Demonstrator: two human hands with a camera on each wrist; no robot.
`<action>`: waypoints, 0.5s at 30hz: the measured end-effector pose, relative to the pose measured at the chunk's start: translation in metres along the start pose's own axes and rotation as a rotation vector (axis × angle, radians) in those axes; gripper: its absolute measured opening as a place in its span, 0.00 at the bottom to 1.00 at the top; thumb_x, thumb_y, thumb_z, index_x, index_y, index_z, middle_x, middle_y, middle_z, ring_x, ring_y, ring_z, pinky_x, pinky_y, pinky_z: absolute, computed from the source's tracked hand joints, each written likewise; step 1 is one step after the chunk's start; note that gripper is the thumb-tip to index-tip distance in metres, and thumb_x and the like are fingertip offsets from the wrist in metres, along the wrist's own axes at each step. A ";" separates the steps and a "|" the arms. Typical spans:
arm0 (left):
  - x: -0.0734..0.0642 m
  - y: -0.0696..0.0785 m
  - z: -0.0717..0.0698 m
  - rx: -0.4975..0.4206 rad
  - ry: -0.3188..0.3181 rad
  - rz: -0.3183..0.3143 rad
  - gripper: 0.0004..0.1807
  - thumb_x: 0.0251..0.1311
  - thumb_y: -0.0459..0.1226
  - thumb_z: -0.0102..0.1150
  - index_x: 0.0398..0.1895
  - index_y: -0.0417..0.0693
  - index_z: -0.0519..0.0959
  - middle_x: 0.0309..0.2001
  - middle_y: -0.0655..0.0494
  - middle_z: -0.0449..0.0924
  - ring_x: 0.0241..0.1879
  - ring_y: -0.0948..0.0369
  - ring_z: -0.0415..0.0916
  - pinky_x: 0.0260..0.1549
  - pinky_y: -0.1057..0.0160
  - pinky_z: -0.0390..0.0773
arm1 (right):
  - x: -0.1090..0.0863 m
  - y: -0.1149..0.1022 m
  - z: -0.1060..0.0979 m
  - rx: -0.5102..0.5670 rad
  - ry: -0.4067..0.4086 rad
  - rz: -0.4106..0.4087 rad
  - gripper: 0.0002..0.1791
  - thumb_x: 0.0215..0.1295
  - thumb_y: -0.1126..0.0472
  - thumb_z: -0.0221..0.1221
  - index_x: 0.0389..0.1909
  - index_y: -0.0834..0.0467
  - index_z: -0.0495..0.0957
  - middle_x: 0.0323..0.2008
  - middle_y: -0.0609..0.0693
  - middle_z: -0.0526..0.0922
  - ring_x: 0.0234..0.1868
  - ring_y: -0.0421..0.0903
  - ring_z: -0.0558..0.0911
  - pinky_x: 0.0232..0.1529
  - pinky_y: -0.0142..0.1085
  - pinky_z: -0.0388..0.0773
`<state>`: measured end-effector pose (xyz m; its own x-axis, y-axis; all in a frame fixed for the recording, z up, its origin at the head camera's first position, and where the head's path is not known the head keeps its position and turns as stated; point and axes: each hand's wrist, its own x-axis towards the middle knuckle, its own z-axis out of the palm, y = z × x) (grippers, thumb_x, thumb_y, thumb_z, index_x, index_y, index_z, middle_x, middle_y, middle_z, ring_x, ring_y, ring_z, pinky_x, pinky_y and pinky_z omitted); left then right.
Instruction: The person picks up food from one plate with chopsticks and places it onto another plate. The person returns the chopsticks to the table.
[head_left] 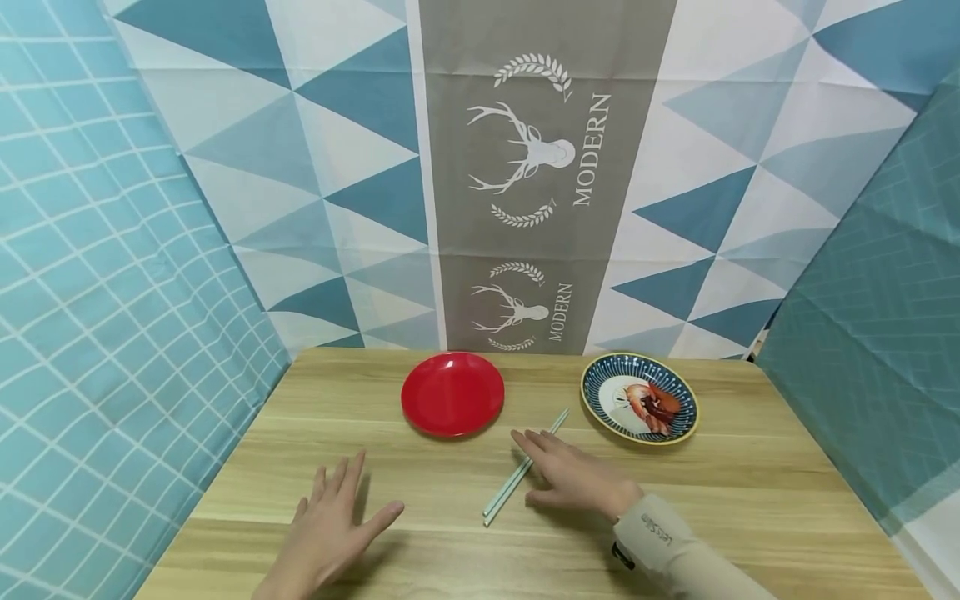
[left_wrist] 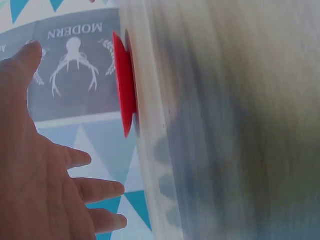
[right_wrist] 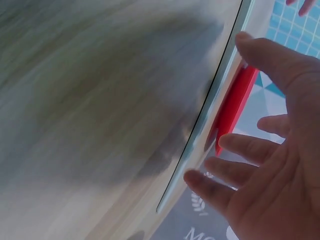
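Observation:
A pair of pale green chopsticks lies slantwise on the wooden table. Over their middle reaches my right hand, its fingers spread, holding nothing; the right wrist view shows the chopsticks close beside the fingertips. My left hand hovers above the table at the left, fingers apart, thumb pointing right, with nothing in it. Beyond the hands sits a red plate. To the right is an oval blue-patterned dish with a yellow rim, holding a piece of reddish-brown food.
The light wooden table ends at the back against a patterned cloth with deer prints. A blue tiled-pattern cloth hangs on the left and a teal cloth on the right.

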<state>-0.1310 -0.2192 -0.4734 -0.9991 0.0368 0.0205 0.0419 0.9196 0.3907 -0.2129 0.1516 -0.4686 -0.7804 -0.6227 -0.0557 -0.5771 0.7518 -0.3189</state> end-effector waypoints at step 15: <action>0.005 -0.013 -0.012 0.004 -0.001 -0.051 0.55 0.65 0.73 0.47 0.82 0.44 0.53 0.76 0.29 0.57 0.75 0.23 0.45 0.64 0.17 0.53 | 0.022 -0.014 0.018 -0.169 0.101 -0.214 0.22 0.66 0.58 0.68 0.60 0.53 0.81 0.64 0.60 0.78 0.66 0.59 0.77 0.67 0.53 0.77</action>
<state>-0.1361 -0.2360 -0.4675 -0.9999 -0.0102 -0.0005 -0.0096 0.9218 0.3875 -0.2178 0.1229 -0.4821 -0.6519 -0.7526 0.0926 -0.7563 0.6366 -0.1511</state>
